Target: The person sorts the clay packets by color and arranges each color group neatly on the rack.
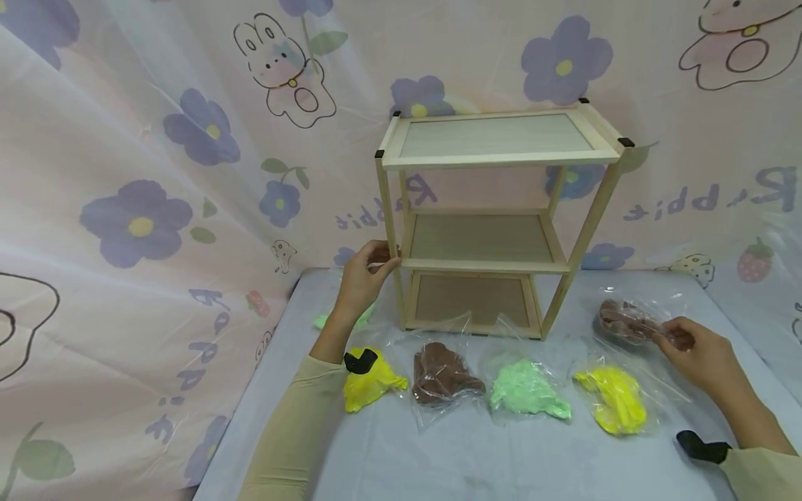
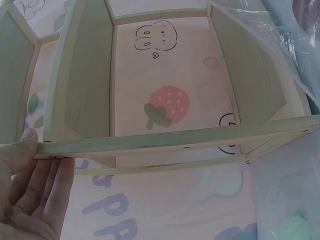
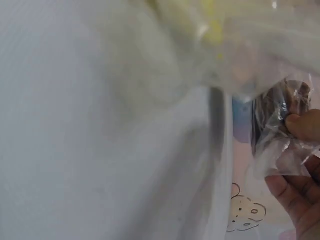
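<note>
Shelf (image 1: 479, 239) at the left hand (image 1: 360, 282), brown bag (image 1: 626, 320) at the right hand (image 1: 704, 351).
Thumb and fingers of the left hand pinch the shelf's left post (image 1: 386, 202); those of the right pinch the brown bag's near end. It sits right of the shelf, long axis slanting toward the right hand, much the nearer; whether it's lifted, I can't tell.
</note>
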Demonstrator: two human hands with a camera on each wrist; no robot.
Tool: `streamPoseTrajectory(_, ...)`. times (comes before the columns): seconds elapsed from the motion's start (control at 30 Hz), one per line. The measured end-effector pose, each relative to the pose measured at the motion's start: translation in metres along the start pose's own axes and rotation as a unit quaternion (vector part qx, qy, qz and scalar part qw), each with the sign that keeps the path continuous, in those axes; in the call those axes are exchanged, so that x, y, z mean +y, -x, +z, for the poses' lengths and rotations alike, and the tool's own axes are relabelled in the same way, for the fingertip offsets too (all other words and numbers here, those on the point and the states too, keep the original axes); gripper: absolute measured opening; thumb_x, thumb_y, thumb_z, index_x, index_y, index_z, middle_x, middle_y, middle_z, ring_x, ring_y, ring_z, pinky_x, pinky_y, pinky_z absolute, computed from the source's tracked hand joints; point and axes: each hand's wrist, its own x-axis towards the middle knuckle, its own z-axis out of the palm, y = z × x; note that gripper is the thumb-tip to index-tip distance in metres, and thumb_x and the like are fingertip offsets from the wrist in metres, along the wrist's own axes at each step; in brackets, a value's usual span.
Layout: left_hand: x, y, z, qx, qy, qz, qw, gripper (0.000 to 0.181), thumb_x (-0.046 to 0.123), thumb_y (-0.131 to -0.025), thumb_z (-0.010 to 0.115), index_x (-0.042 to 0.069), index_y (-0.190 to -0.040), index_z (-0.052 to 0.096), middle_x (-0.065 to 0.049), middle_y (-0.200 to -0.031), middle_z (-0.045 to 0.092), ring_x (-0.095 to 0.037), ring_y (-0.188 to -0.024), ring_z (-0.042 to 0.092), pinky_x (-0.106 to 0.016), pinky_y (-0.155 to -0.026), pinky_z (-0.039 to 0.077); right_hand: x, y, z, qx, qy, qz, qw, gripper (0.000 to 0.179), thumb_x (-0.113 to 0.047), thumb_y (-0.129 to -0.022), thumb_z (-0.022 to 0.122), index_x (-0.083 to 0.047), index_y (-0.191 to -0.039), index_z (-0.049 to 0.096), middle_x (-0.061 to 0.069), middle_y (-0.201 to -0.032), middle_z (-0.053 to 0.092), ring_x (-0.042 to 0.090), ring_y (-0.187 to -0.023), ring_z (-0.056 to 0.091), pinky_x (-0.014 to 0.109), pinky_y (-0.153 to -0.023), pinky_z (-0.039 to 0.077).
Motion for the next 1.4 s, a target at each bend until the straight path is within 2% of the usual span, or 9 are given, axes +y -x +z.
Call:
streamPoseTrajectory(0.13, -0.001, 0.0, -0.001, 0.001, -0.003, -0.005, 1.0, 0.032, 0.02, -0.103, 0.076, 0.007, -0.131, 0.069, -0.008, -0.124, 0.075, -0.025, -0.114, 0.071, -0.04, -0.099, 0.062, -0.01, -0.001, -0.003, 0.041, -0.021, -0.003, 0.9989, 0.019, -0.002, -0.094, 0.077, 0.004, -0.106, 0.064, 0.019, -0.086, 0.069, -0.01, -0.075, 0.046, 0.008, -0.057, 0.038)
streamPoseTrajectory(0.23, -0.003, 0.001, -0.001, 0.0, -0.002, -0.004, 1.0, 0.032, 0.021, -0.103, 0.075, 0.007, -0.132, 0.069, -0.008, -0.125, 0.074, -0.025, -0.114, 0.071, -0.042, -0.099, 0.062, -0.02, -0.001, -0.007, 0.081, -0.038, -0.014, 0.9959, 0.018, 0.002, -0.092, 0.077, 0.004, -0.105, 0.065, 0.018, -0.086, 0.068, -0.02, -0.075, 0.039, 0.004, -0.059, 0.036)
streamPoseTrajectory(0.5, -0.004, 0.001, -0.001, 0.005, -0.007, -0.001, 1.0, 0.03, 0.024, -0.103, 0.075, 0.011, -0.13, 0.07, -0.005, -0.124, 0.074, -0.023, -0.112, 0.071, -0.049, -0.098, 0.061, -0.048, -0.005, -0.018, 0.158, -0.054, -0.038, 0.9853, 0.022, 0.008, -0.09, 0.077, 0.007, -0.107, 0.066, 0.011, -0.089, 0.061, -0.022, -0.085, 0.038, -0.003, -0.072, 0.032)
streamPoseTrajectory(0.63, -0.004, 0.001, -0.001, 0.005, -0.008, -0.001, 1.0, 0.029, 0.024, -0.104, 0.074, 0.012, -0.13, 0.07, -0.005, -0.123, 0.074, -0.023, -0.111, 0.071, -0.05, -0.099, 0.061, -0.061, -0.007, -0.023, 0.183, -0.071, -0.048, 0.9793, 0.022, 0.01, -0.089, 0.078, 0.007, -0.108, 0.067, -0.008, -0.093, 0.058, -0.022, -0.088, 0.041, -0.004, -0.072, 0.033)
streamPoseTrajectory(0.73, -0.004, 0.0, -0.001, 0.003, -0.008, 0.0, 1.0, 0.029, 0.024, -0.104, 0.074, 0.011, -0.13, 0.069, -0.005, -0.123, 0.074, -0.023, -0.111, 0.071, -0.05, -0.099, 0.061, -0.072, -0.007, -0.028, 0.202, -0.085, -0.056, 0.9741, 0.023, 0.011, -0.088, 0.079, 0.008, -0.108, 0.067, -0.025, -0.096, 0.051, -0.021, -0.09, 0.043, -0.005, -0.076, 0.032)
streamPoseTrajectory(0.83, -0.003, 0.0, -0.001, 0.001, -0.007, -0.002, 1.0, 0.029, 0.023, -0.104, 0.074, 0.011, -0.13, 0.069, -0.005, -0.123, 0.074, -0.024, -0.111, 0.071, -0.051, -0.099, 0.061, -0.082, -0.008, -0.033, 0.224, -0.094, -0.07, 0.9676, 0.023, 0.012, -0.088, 0.078, 0.01, -0.107, 0.066, -0.035, -0.098, 0.046, -0.022, -0.092, 0.042, -0.003, -0.084, 0.032)
streamPoseTrajectory(1.03, -0.002, 0.0, -0.001, 0.0, -0.002, -0.002, 1.0, 0.029, 0.024, -0.104, 0.074, 0.011, -0.13, 0.069, -0.005, -0.123, 0.074, -0.024, -0.11, 0.071, -0.052, -0.098, 0.06, -0.095, -0.013, -0.043, 0.258, -0.107, -0.098, 0.955, 0.02, 0.015, -0.087, 0.076, 0.013, -0.104, 0.064, -0.04, -0.1, 0.046, -0.024, -0.094, 0.043, 0.0, -0.088, 0.033)
streamPoseTrajectory(1.27, -0.004, 0.0, 0.0, -0.003, -0.004, -0.004, 1.0, 0.032, 0.023, -0.104, 0.074, 0.008, -0.132, 0.069, -0.006, -0.124, 0.074, -0.025, -0.111, 0.07, -0.053, -0.099, 0.06, -0.108, -0.016, -0.053, 0.282, -0.118, -0.091, 0.9479, 0.019, 0.011, -0.09, 0.075, 0.014, -0.106, 0.065, -0.042, -0.101, 0.048, -0.023, -0.095, 0.045, 0.002, -0.088, 0.035)
streamPoseTrajectory(1.4, -0.002, 0.0, 0.001, -0.005, -0.003, -0.005, 1.0, 0.032, 0.023, -0.105, 0.074, 0.008, -0.132, 0.068, -0.006, -0.124, 0.073, -0.025, -0.112, 0.07, -0.054, -0.101, 0.059, -0.115, -0.017, -0.06, 0.299, -0.126, -0.106, 0.94, 0.019, 0.009, -0.091, 0.073, 0.016, -0.107, 0.065, -0.042, -0.104, 0.05, -0.022, -0.096, 0.047, 0.003, -0.09, 0.037)
